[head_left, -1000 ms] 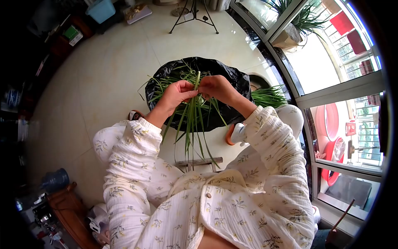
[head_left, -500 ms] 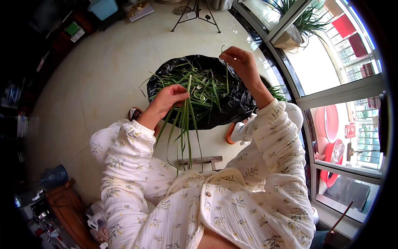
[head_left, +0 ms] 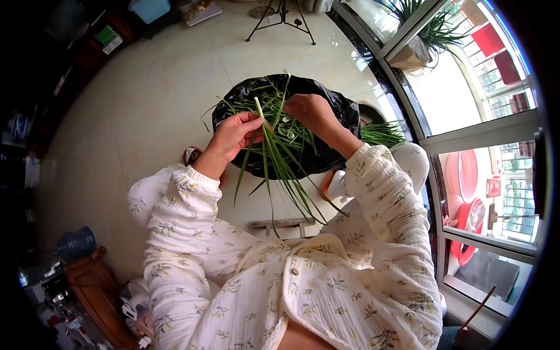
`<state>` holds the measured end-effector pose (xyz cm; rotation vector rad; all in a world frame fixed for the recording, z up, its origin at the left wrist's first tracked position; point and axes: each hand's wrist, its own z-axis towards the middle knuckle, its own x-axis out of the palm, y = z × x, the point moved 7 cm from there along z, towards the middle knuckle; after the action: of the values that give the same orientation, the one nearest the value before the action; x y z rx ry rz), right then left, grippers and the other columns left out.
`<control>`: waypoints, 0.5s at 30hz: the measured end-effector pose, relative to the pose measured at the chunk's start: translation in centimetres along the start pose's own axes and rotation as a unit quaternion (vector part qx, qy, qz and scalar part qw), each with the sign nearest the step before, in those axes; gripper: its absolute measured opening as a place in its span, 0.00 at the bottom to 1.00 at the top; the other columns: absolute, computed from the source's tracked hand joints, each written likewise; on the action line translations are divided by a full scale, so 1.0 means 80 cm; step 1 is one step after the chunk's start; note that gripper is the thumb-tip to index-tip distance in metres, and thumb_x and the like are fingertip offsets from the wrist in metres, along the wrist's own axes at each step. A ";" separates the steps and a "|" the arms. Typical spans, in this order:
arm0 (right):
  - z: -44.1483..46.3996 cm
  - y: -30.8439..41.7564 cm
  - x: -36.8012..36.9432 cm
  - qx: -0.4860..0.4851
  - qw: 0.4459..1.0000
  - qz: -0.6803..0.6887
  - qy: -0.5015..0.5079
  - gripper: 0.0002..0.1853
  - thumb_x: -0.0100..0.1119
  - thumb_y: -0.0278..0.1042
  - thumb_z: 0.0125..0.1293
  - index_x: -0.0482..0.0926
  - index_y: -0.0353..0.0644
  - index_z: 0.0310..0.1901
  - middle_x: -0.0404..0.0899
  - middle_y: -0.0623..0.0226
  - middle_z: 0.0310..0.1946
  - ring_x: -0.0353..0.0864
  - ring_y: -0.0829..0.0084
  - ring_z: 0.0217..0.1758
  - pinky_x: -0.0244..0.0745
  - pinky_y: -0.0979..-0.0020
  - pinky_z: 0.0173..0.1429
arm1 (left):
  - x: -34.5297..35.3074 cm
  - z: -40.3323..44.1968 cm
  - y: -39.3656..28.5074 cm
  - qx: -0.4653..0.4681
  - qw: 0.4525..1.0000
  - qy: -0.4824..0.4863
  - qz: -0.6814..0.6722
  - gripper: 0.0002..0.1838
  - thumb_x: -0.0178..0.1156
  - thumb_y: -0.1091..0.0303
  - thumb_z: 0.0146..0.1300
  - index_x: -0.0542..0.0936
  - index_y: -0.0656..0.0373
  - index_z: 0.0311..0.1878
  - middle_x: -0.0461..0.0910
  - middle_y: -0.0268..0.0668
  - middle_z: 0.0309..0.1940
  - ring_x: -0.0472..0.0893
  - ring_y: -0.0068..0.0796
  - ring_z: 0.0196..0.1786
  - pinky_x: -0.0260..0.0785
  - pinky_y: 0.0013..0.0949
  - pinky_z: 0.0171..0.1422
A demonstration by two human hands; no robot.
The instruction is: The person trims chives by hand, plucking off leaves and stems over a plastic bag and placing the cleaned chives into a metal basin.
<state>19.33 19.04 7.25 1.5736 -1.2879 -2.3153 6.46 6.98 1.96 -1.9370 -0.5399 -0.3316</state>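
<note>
Watching through the head camera, I have the left hand [head_left: 236, 137] at eleven o'clock from frame centre, thumb and fingers clamped on a bunch of green stalks [head_left: 267, 144]. Pale end points to twelve, long leaves fan down toward five and seven. The right hand [head_left: 318, 116] is at one o'clock, apart from the left, fingertips pinched on a thin green strand [head_left: 286, 87] that rises to twelve.

Both hands are over a black plastic bag [head_left: 345, 109], opened wide, with loose and curled green trimmings [head_left: 273, 105] inside. At two o'clock, just beside the bag, more long greens [head_left: 382, 134] lie by a dark round container [head_left: 367, 112], partly hidden.

Small wooden stool [head_left: 283, 223] at six, between the legs. Metal stand [head_left: 282, 22] on the tiles at twelve. Blue water jug [head_left: 79, 242] at eight. Red basin [head_left: 464, 233] and pink basin [head_left: 462, 175] at three to four, behind glass. Green-and-white box [head_left: 108, 38] at ten; its print is too small for me to read.
</note>
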 end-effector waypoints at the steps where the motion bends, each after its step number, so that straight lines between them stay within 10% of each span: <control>1: -0.006 0.001 0.018 0.011 0.989 0.147 0.025 0.12 0.63 0.38 0.59 0.79 0.36 0.34 0.81 0.59 0.25 0.81 0.65 0.27 0.73 0.68 0.33 | 0.000 0.002 0.002 0.000 1.000 0.001 -0.013 0.05 0.59 0.67 0.65 0.78 0.56 0.41 0.81 0.30 0.36 0.80 0.18 0.38 0.73 0.23 0.44; 4: -0.037 0.023 0.056 0.103 0.918 0.371 0.094 0.13 0.63 0.36 0.62 0.76 0.35 0.41 0.79 0.70 0.24 0.77 0.83 0.28 0.70 0.78 0.30 | -0.005 0.007 0.010 -0.001 0.998 -0.038 -0.041 0.05 0.60 0.69 0.64 0.79 0.57 0.40 0.81 0.31 0.37 0.80 0.19 0.39 0.73 0.24 0.45; 11: -0.052 -0.008 0.065 0.162 0.878 0.450 0.035 0.12 0.62 0.31 0.63 0.73 0.34 0.44 0.77 0.70 0.25 0.76 0.83 0.29 0.68 0.79 0.28 | 0.020 0.009 0.007 0.059 0.992 -0.066 0.086 0.08 0.63 0.70 0.61 0.80 0.64 0.39 0.82 0.33 0.36 0.80 0.19 0.34 0.74 0.26 0.34; 15: -0.058 -0.002 0.040 0.158 0.889 0.429 0.010 0.09 0.59 0.34 0.65 0.76 0.36 0.35 0.74 0.74 0.22 0.71 0.85 0.23 0.62 0.81 0.25 | 0.044 0.001 -0.031 0.265 0.839 -0.123 0.459 0.05 0.65 0.71 0.55 0.81 0.63 0.31 0.81 0.36 0.32 0.80 0.25 0.29 0.70 0.30 0.31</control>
<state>21.50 14.88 4.14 0.7735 -1.9070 -1.5713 8.22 8.66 5.51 -1.4776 0.1800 0.6346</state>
